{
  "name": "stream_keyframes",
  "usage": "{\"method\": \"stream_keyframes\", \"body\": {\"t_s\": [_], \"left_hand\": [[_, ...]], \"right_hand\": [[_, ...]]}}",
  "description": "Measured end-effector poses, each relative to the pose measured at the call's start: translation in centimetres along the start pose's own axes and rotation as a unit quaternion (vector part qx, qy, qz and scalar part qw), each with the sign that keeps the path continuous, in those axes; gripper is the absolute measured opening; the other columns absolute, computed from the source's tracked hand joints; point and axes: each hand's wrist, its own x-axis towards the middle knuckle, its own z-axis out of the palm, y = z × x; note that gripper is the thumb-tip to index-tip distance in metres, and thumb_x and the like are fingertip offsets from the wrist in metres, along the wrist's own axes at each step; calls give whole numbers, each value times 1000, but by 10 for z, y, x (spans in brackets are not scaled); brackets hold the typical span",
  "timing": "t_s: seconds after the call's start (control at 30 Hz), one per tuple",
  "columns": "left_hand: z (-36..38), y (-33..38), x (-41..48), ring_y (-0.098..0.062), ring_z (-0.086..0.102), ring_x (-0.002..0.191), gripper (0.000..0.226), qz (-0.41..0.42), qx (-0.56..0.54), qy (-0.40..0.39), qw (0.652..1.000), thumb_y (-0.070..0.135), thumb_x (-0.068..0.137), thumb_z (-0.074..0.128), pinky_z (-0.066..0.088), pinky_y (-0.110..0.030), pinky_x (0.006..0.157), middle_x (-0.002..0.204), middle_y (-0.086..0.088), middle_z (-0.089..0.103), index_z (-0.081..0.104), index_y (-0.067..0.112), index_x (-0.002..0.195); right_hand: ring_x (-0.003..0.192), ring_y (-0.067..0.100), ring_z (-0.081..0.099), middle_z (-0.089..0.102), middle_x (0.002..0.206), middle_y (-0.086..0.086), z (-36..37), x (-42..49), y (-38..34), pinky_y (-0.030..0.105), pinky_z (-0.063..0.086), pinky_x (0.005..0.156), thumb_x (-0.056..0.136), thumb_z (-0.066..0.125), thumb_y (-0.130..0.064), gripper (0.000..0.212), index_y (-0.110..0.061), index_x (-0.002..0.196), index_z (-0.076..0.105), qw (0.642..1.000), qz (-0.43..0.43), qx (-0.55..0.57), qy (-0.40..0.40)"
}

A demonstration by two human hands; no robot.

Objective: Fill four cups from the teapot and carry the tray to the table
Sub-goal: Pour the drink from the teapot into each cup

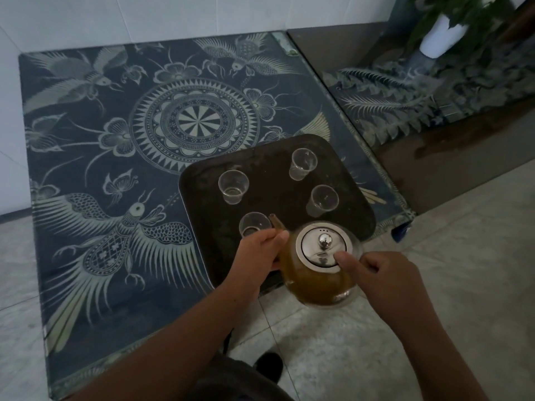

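A glass teapot point(315, 285) full of amber tea hangs over the near edge of a dark tray point(266, 166). My left hand point(257, 253) grips the teapot's side by the spout. My right hand point(385, 273) holds the far side, thumb pressed on the steel lid point(322, 246). The spout points at the nearest clear cup point(254, 224), partly hidden by my left hand. Three other clear cups stand on the tray: one at the left point(233, 186), one at the back right point(302, 163), one at the right point(322, 199). All look empty.
The tray rests on a low table covered by a blue cloth point(115, 125) printed with birds and a round medallion. To the right runs a lower shelf point(434, 96) with a white plant pot point(441, 36). Tiled floor point(434, 256) lies below and right.
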Motion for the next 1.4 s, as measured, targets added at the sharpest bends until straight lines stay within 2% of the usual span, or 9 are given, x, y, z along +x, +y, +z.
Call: {"method": "stream_keyframes", "body": {"t_s": [0.37,0.93,1.4], "left_hand": [[-7,-23,7,-25,75,103,24,-45,-3,6,999,27,102,59,59,-48,96,109,-10,78,73,12,115],[-9,-32,18,-27,76,101,28,-104,-51,-1,993,30,104,56,60,-44,93,107,-9,79,73,11,114],[-12,-30,24,-28,76,99,28,-123,-88,-27,988,30,104,56,60,-43,92,105,-10,79,74,12,115]], "right_hand": [[44,9,37,39,45,-3,10,11,2,29,36,52,81,61,-62,59,-17,49,43,998,23,-41,-44],[46,11,34,35,47,-3,7,31,-22,28,33,52,85,64,-58,59,-19,49,37,989,69,-82,-98],[44,11,38,38,47,-2,6,48,-45,28,35,53,86,62,-58,58,-16,50,44,978,91,-136,-127]]}}
